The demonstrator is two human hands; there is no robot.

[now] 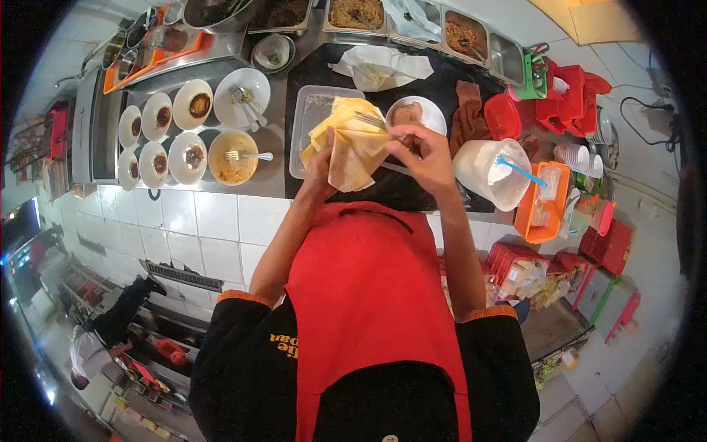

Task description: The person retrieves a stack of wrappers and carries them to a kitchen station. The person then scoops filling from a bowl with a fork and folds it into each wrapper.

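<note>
The counter (317,68) carries the box (303,124), set close before the person, seemingly for easy reach. The tub (471,163) stands well to the box's right, apparently kept clear of the handwork. The sheets (350,158), a yellow stack, are above the box's right side, long axis running roughly toward and away from the person, near folds drooping. Just right of the box sits the plate (436,116). The left hand (318,174) grasps the sheets from beneath, probably to support them; the right hand (425,152) seems to pinch the fork (370,120), lying crosswise, tines pointing left.
</note>
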